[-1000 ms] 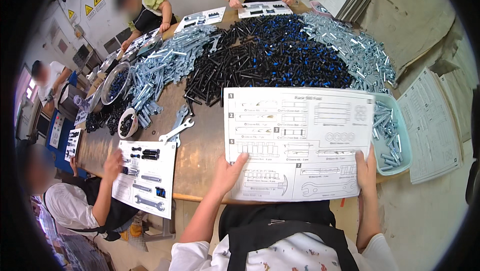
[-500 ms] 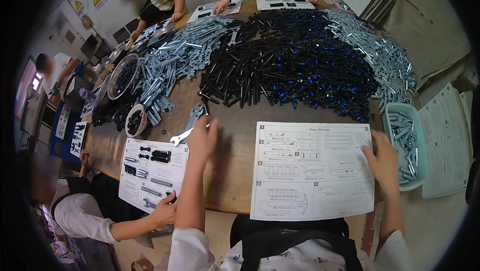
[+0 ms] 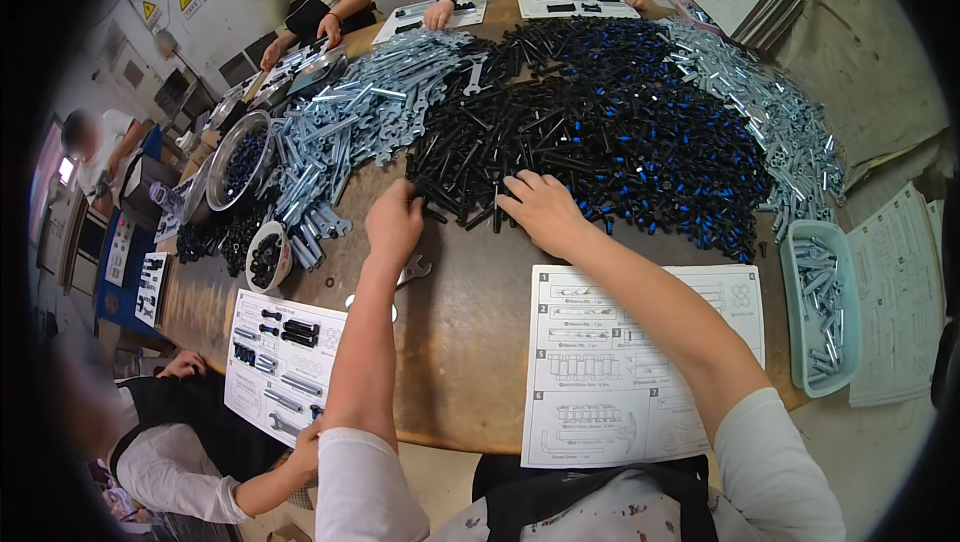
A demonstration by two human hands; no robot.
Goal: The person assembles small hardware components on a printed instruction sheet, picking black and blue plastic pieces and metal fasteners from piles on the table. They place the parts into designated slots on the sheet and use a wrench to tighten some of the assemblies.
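Note:
My left hand (image 3: 396,222) is at the near left edge of a heap of black bolts (image 3: 470,157), fingers curled by the nearest pieces; whatever it may hold is hidden. My right hand (image 3: 548,214) reaches over the printed sheet (image 3: 590,417) to the heap's front edge, its thumb and fingers closing around a black bolt (image 3: 497,218). Line drawings of parts cover the sheet, which lies in front of me. An open-end wrench (image 3: 412,270) lies on the table, partly covered by my left forearm.
Silver wrenches (image 3: 345,112) are piled left, beside a white bowl (image 3: 285,260) of black parts. Blue-marked bolts (image 3: 640,142) lie right of centre, silver pieces (image 3: 790,122) beyond. A pale green bin (image 3: 850,342) stands right. Co-workers sit left and across, one close with a parts-laden sheet (image 3: 275,392).
My right hand has left the sheet's right edge and moved left and forward to the black bolts. My left hand has gone forward from the wrenches to the heap's edge.

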